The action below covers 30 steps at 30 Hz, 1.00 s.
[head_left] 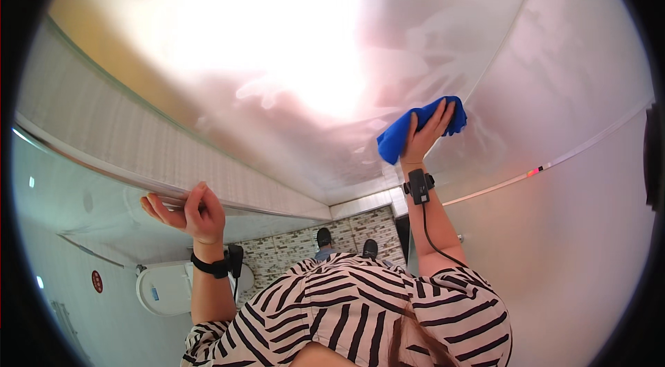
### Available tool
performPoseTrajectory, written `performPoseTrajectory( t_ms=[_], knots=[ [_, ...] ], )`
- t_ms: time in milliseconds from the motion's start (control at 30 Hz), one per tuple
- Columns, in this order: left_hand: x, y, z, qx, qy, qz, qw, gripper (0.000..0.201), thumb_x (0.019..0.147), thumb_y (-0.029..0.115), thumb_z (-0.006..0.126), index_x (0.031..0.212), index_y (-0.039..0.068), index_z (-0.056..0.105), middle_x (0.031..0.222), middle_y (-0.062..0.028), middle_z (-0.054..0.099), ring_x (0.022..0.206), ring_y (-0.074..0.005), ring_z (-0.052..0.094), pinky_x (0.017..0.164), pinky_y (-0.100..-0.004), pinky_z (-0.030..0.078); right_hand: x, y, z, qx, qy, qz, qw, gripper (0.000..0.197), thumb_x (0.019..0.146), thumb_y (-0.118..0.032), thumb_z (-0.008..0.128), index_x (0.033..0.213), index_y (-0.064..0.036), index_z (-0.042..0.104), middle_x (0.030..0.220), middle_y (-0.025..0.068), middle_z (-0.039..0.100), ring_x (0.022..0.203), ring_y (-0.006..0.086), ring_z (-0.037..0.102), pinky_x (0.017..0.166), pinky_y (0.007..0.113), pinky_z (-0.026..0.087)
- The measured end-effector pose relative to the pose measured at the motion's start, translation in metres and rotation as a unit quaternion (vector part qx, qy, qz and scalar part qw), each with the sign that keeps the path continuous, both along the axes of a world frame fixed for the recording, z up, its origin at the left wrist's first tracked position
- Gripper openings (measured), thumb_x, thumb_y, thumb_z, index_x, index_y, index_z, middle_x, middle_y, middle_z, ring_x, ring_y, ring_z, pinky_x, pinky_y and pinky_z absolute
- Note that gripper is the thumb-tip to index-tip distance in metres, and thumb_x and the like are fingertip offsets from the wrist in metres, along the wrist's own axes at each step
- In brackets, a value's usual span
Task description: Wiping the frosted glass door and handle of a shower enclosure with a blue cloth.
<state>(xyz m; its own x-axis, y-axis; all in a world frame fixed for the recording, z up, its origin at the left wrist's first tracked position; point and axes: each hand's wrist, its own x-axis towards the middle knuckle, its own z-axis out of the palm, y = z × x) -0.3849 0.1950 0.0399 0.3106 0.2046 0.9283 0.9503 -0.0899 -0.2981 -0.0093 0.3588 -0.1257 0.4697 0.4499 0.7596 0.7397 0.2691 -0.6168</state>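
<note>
Glare washes out the middle of the glass panel, so its surface there cannot be read. The blue cloth hides the right hand's palm. The striped shirt runs off the near edge, and the toilet stands partly behind the left forearm.

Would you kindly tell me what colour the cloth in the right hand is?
The cloth is bright blue, seen in the head view, pressed by the right hand.

Bright glare, stone-tiled floor, white toilet.
</note>
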Motion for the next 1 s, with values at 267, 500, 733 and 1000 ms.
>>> performPoseTrajectory(
  t_ms=[267,500,733,1000],
  knots=[
    [0.005,0.000,0.001,0.009,-0.010,-0.009,1.000,0.017,0.081,0.000,0.062,0.087,0.016,0.064,0.150,-0.0269,0.023,0.141,-0.0506,0.015,0.108,-0.0653,0.017,-0.017,0.025,-0.101,-0.019,0.240,-0.132,0.961,0.052,0.103,-0.029,0.040,0.144,0.0010,0.033,0.146,0.0220,0.035,0.131,0.0341,0.040,0.107,0.042,0.034],
    [0.002,-0.001,-0.001,-0.004,-0.003,-0.007,1.000,0.014,0.082,0.003,0.065,0.089,0.015,0.064,0.151,-0.0274,0.022,0.141,-0.0506,0.014,0.108,-0.0655,0.017,0.006,0.083,-0.035,0.026,0.334,-0.102,0.937,0.048,0.103,-0.027,0.038,0.143,-0.0011,0.034,0.147,0.0187,0.036,0.127,0.0278,0.044,0.104,0.039,0.035],
    [0.001,-0.002,-0.003,-0.013,-0.014,-0.005,1.000,0.017,0.082,0.001,0.065,0.090,0.015,0.063,0.152,-0.0269,0.019,0.141,-0.0519,0.012,0.107,-0.0670,0.017,-0.026,0.011,0.057,0.032,0.220,-0.040,0.974,0.062,0.102,-0.038,0.042,0.147,0.0010,0.027,0.151,0.0260,0.024,0.139,0.0411,0.025,0.113,0.047,0.024],
    [0.000,-0.002,-0.002,-0.020,-0.021,-0.019,0.999,0.017,0.081,0.001,0.064,0.090,0.016,0.063,0.152,-0.0264,0.018,0.141,-0.0527,0.011,0.106,-0.0673,0.017,-0.042,0.033,-0.085,0.054,0.239,-0.146,0.958,0.050,0.102,-0.034,0.043,0.140,-0.0013,0.042,0.143,0.0195,0.043,0.133,0.0292,0.042,0.108,0.039,0.034]
  ],
)
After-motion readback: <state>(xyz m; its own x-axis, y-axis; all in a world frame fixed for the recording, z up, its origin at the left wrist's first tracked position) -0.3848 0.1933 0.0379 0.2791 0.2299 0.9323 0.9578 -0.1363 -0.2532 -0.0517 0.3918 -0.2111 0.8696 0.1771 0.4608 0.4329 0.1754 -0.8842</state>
